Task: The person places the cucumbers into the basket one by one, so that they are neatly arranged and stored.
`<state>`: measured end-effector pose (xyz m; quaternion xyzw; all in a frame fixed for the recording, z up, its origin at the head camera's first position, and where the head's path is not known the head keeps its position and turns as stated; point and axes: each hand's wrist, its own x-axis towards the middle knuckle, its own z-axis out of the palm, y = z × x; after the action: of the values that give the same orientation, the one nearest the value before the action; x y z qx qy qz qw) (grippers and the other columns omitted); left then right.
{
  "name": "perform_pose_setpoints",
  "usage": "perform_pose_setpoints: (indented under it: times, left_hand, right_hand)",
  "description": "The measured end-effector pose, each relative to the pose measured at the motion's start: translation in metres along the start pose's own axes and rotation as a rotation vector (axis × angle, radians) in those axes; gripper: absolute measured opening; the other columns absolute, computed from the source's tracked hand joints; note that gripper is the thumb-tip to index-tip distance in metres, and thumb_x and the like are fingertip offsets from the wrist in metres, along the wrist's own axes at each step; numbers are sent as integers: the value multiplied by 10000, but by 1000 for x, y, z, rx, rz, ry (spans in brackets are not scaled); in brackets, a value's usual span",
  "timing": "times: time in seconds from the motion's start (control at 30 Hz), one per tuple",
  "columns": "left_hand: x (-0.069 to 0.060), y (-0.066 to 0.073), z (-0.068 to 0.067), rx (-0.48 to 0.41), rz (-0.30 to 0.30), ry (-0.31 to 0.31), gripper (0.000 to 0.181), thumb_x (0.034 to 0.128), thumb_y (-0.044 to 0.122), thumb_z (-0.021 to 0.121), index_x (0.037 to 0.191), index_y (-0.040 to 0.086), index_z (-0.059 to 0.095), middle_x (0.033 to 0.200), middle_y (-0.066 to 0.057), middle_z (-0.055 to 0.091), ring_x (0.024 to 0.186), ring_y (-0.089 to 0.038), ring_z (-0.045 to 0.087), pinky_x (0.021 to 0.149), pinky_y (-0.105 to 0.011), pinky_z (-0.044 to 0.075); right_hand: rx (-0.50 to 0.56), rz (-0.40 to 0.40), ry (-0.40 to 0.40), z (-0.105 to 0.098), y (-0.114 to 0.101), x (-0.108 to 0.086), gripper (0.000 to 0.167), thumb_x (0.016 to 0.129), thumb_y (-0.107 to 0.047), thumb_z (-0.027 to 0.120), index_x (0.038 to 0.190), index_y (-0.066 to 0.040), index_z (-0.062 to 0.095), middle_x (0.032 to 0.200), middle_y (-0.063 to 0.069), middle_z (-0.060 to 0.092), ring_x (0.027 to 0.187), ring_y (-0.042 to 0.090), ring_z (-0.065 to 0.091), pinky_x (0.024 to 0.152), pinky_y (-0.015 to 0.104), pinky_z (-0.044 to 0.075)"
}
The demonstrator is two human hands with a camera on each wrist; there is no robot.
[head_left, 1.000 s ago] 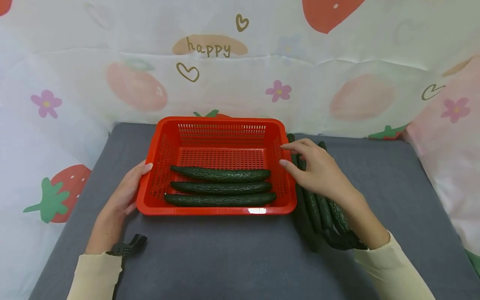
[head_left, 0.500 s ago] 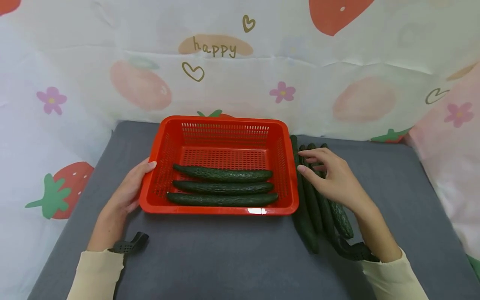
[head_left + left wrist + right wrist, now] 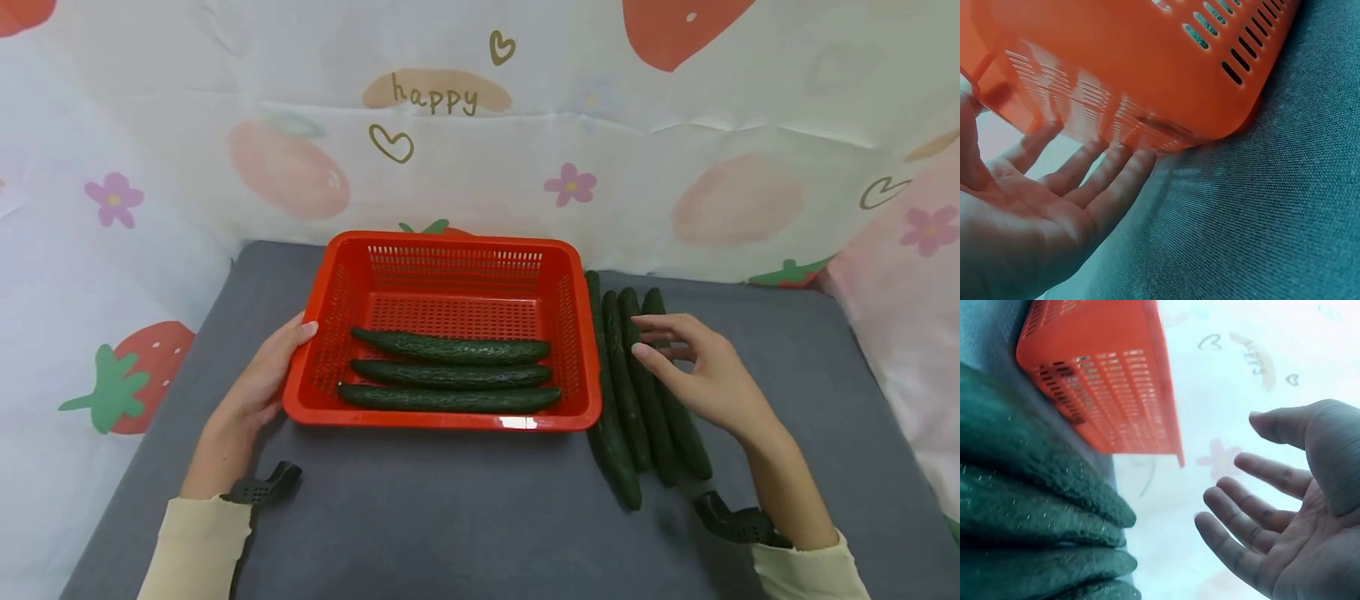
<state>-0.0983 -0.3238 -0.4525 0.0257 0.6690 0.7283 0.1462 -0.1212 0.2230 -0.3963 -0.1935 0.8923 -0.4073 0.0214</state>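
The red plastic basket (image 3: 457, 312) stands on the table with three cucumbers (image 3: 450, 374) lying crosswise in its near half. At its left side, my left hand (image 3: 264, 375) grips the rim, thumb over the edge. The left wrist view shows the fingers of that hand (image 3: 1041, 212) against the basket's slotted outer wall (image 3: 1094, 100). To the right of the basket, several cucumbers (image 3: 626, 392) lie side by side, pointing away from me. Above them hovers my right hand (image 3: 708, 375), fingers loosely bent and holding nothing; the right wrist view shows this hand (image 3: 1291, 519) apart from the cucumbers (image 3: 1035, 487).
A grey cloth (image 3: 450, 517) covers the table. Behind it hangs a white curtain (image 3: 480, 175) printed with strawberries, flowers and hearts. A black wrist mount (image 3: 262, 485) sits on the left wrist, and another mount (image 3: 738, 523) on the right.
My right hand has drawn away from the basket's right rim, moving right and toward me over the loose cucumbers. My left hand keeps its grip on the basket. The head view has shifted slightly.
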Motion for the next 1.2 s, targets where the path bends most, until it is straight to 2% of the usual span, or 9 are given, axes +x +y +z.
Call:
perform_pose_setpoints:
  times: [0.23,0.37,0.43,0.53,0.63,0.7,0.77,0.87,1.2]
  left_hand:
    - [1,-2,-1,-19,6,-7,464,1149,314,415,1582,159,355,1295,44,708,1096,-87,747,907,-265,638]
    - [1,-3,-2,-40,8,-12,446,1152,312,403,1573,171,364,1292,51,708,1093,-82,745,907,-265,638]
    - [0,-2,-2,-46,3,-12,448,1152,312,404,1578,183,360,1292,57,709,1090,-79,745,905,-263,638]
    - [1,-3,-3,-41,-3,-17,467,1152,315,404,1597,191,341,1303,59,703,1096,-76,743,910,-264,637]
    - [2,-3,-2,-38,-6,-24,469,1152,309,407,1599,187,335,1309,54,697,1101,-77,743,916,-268,637]
    - [3,-2,-1,-41,-6,-32,464,1152,304,405,1595,184,337,1311,51,696,1105,-81,743,920,-272,637]
    - [2,-2,-1,-42,-5,-34,458,1152,300,405,1590,185,342,1307,50,701,1100,-83,748,916,-278,639]
    - [2,-2,-1,-40,-1,-41,462,1153,306,399,1593,181,332,1315,43,700,1108,-87,748,915,-282,641]
    - [1,1,-1,-19,-11,-65,513,1158,327,377,1632,176,251,1359,11,677,1132,-117,752,916,-316,646]
  right_hand:
    - [-7,58,48,-4,12,-7,420,1076,-258,633,1480,-149,597,1417,132,647,1125,-185,517,933,16,438]
    - [-16,87,54,-6,17,-9,439,1079,-285,627,1491,-139,585,1425,157,640,1127,-180,513,923,17,435]
    - [-27,102,50,-7,20,-10,450,1080,-294,624,1496,-130,578,1432,168,634,1145,-97,567,915,18,434]
    - [-46,129,44,-10,26,-14,471,1083,-308,616,1507,-109,561,1445,186,619,1202,135,641,901,29,445]
    - [-60,153,32,-13,32,-17,495,1089,-315,604,1519,-80,540,1464,215,600,1242,357,635,943,196,561]
    - [-57,170,18,-14,36,-19,515,1092,-316,596,1529,-56,519,1480,241,580,1262,413,624,987,380,589]
    - [-53,188,1,-13,40,-20,537,1095,-327,588,1540,-41,498,1495,263,563,1279,442,614,1006,564,554]
    - [-43,215,-19,-10,45,-19,567,1098,-342,579,1553,-21,468,1510,289,541,1297,474,599,1027,654,524]
    - [-109,252,-62,2,59,-16,586,1098,-330,581,1549,21,451,1479,330,541,1293,513,603,1018,665,543]
